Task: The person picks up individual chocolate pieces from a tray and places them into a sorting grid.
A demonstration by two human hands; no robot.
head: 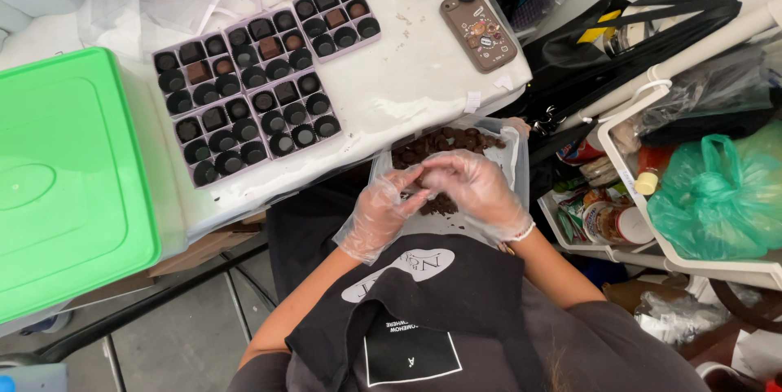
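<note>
Our gloved left hand (381,211) and right hand (476,188) pinch a chocolate piece (425,182) over the lap container (511,165), catching crumbs; trays (259,82) wait on the tabletop (407,74).

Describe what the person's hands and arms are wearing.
Both the left hand and the right hand wear thin, clear, loose disposable gloves that crinkle past the wrists. A light bracelet circles the right wrist. The forearms are bare, with dark grey short sleeves higher up.

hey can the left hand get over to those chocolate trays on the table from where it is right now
Probably yes. The left hand, gloved, sits over the container of chocolates in the lap, and the nearest chocolate tray lies up and to the left on the white table, with only bare tabletop between them.
</note>
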